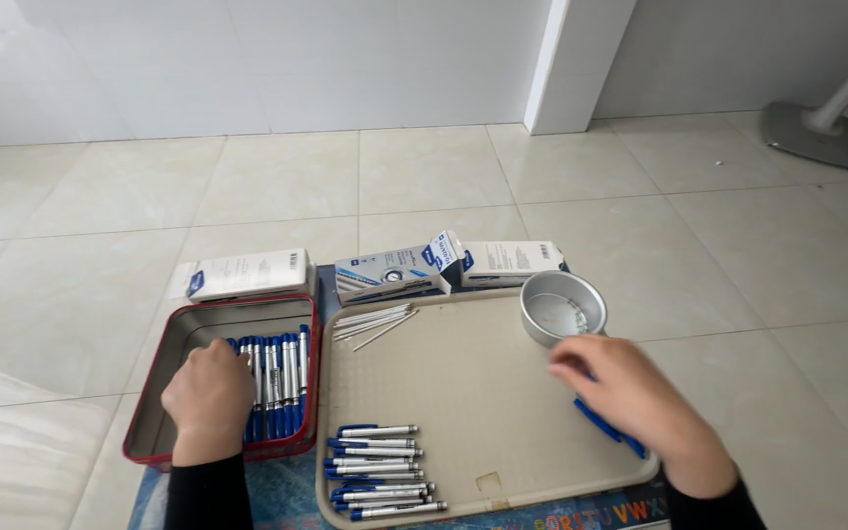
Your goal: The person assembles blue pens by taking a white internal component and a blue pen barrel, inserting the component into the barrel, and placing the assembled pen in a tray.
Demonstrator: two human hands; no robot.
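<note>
Pale floor tiles (424, 177) carry all items in the head view. We note the left hand (210, 397), fingers curled, resting on the blue pens (282, 378) standing in the red tin (164, 393). Our right hand (630, 397) is closed around blue pen parts (601, 424) over the beige tray (473, 383), just beside the metal bowl (561, 306). Finished pens (380, 471) lie at the tray's near edge; cartons (395, 270) sit beyond.

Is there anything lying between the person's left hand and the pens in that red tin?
Nothing visible. The left hand rests inside the red tin, its fingers right against the row of blue pens. The right hand is apart, over the beige tray.
</note>
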